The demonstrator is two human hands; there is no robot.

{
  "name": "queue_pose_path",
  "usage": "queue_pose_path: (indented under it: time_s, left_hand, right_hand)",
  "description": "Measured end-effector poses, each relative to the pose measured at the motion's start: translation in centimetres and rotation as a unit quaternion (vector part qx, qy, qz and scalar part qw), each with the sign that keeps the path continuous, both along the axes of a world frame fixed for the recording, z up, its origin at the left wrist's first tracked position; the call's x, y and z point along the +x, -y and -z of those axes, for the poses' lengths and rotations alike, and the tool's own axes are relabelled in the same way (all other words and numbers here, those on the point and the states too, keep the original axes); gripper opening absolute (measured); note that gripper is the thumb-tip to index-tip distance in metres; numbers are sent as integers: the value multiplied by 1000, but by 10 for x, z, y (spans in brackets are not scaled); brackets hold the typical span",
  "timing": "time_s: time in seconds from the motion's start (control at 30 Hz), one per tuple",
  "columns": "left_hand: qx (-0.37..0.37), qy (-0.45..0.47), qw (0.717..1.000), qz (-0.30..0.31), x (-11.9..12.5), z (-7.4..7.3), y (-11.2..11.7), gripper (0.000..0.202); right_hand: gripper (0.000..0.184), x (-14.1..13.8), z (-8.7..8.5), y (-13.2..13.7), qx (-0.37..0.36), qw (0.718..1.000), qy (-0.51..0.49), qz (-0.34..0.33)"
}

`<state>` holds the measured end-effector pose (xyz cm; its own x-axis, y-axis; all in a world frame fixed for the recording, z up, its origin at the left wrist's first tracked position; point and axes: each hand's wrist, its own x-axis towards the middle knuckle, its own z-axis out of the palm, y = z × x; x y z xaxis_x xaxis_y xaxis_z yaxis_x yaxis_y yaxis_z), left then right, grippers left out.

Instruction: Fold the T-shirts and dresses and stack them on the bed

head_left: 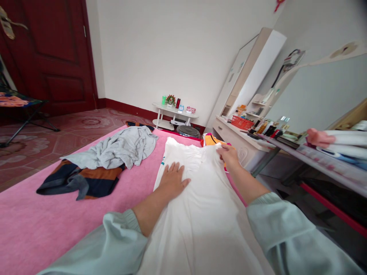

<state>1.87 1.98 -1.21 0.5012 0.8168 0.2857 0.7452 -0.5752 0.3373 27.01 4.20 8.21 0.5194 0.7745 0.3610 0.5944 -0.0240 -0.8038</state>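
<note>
A white garment [200, 206] lies spread lengthwise on a pink bed cover [43, 225]. My left hand [172, 178] rests flat on the garment's left part, fingers stretched out. My right hand [228, 153] pinches the garment's upper right edge, fingers curled round the cloth. Both arms wear pale green sleeves.
A grey garment [120, 148] lies over a dark blue and brown one [77, 181] on the bed's left. Orange cloth [211, 139] shows beyond the white garment. A dressing table [243, 141] with bottles stands at the right, a small white table [174, 114] by the far wall, a red door [54, 53] at left.
</note>
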Motion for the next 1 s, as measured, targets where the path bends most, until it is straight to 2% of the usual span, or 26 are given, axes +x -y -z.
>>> queue_pose_path:
  time_s: [0.07, 0.13, 0.2, 0.27, 0.37, 0.47, 0.57, 0.67, 0.77, 0.87, 1.0]
  left_hand:
    - [-10, 37, 999, -3, -2, -1, -2, 60]
    - [-18, 77, 997, -6, -4, -3, -4, 57]
    - [-12, 107, 994, 6, -6, -3, -6, 53]
    - [3, 121, 992, 25, -8, -3, -8, 48]
    - [18, 125, 991, 49, -9, -2, -11, 43]
    - [28, 134, 988, 69, -8, 0, -12, 38]
    - [49, 141, 984, 94, -7, -1, -10, 34]
    - [66, 114, 986, 101, -5, -6, -3, 33]
    - [85, 52, 991, 93, 4, -17, 3, 36]
    - [86, -18, 991, 97, 23, -31, 3, 38]
    - [62, -63, 991, 98, 58, -39, -6, 45]
  right_hand:
    - [53, -35, -13, 8, -5, 995, -6, -97]
    - [52, -62, -24, 25, -13, 973, -8, -232]
    - [40, -72, -28, 46, -39, 960, 9, -276]
    - [29, -65, -24, 68, -78, 966, 42, -244]
    - [22, -37, -8, 103, -129, 970, 112, -172]
    - [18, -8, 5, 140, -179, 952, 199, -150]
    - [17, 9, 8, 180, -244, 922, 264, -141]
    - [17, 13, 7, 218, -316, 894, 302, -101]
    - [24, 9, 8, 251, -378, 864, 326, -65]
    - [28, 3, 12, 275, -414, 843, 336, -66]
    - [17, -4, 18, 292, -426, 836, 336, -77]
